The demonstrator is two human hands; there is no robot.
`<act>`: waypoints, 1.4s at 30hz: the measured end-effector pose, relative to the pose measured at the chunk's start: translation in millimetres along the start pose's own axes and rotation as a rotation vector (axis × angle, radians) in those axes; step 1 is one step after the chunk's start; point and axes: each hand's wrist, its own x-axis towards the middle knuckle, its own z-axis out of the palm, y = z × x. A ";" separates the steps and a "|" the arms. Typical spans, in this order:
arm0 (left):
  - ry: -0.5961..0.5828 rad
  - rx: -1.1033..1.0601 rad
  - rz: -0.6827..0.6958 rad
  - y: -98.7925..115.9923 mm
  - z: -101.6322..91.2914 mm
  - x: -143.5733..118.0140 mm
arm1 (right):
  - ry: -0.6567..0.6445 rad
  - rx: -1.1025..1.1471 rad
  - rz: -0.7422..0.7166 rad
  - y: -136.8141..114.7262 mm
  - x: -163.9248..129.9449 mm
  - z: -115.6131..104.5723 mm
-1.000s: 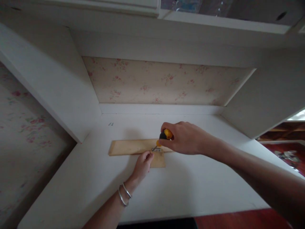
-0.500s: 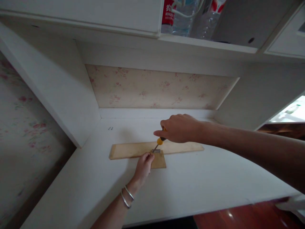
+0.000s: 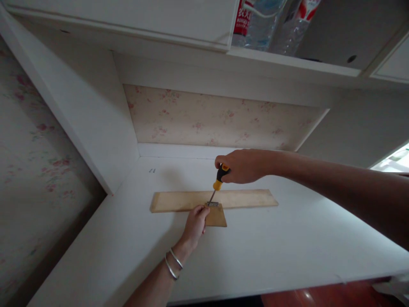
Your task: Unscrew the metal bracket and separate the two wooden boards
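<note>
My right hand [image 3: 244,166] grips the black and yellow handle of a screwdriver [image 3: 218,184], which tilts down to the left. Its tip meets a small metal hinge [image 3: 212,204] where two pieces of wood join. One is a long pale board [image 3: 179,201] lying flat; the other is a short wooden piece [image 3: 217,216] on its near side. My left hand [image 3: 195,222], with two silver bangles at the wrist, is closed on the left edge of the short piece, its thumb close to the hinge. Any screw under the tip is too small to make out.
Two small screws [image 3: 152,170] lie on the white desktop [image 3: 271,243] at the back left. Above hangs a white cabinet [image 3: 128,19], with plastic bottles [image 3: 262,25] on its open shelf. White side panels [image 3: 73,98] and a papered back wall [image 3: 198,115] enclose the desk.
My right hand has shifted its hold higher on the screwdriver, so more of the handle shows. The fingers have turned about it. The whole view has drifted slightly; my left hand stays in place.
</note>
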 end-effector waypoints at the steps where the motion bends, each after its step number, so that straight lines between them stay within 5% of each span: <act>1: 0.001 -0.001 0.003 0.0 -0.1 0.1 | -0.004 0.012 -0.002 1.3 1.1 -0.1; 6: -0.015 -0.005 -0.009 -0.1 -1.3 0.1 | -0.001 -0.032 0.143 3.9 5.1 -1.1; 11: -0.035 0.013 -0.032 -2.5 -1.6 0.8 | -0.116 0.039 -0.008 9.3 8.5 -6.6; 24: -0.043 0.002 -0.059 -5.8 -0.8 2.7 | -0.335 0.168 0.059 9.8 13.9 -21.3; 31: -0.048 -0.007 -0.058 -4.6 -1.0 1.3 | -0.247 0.131 -0.060 15.7 18.7 -17.3; 37: -0.042 -0.010 -0.044 -2.6 -0.8 0.4 | -0.262 0.102 0.069 16.6 17.0 -15.0; 42: -0.057 0.005 -0.045 -3.2 -0.8 0.6 | -0.133 0.118 -0.171 18.4 16.3 -11.4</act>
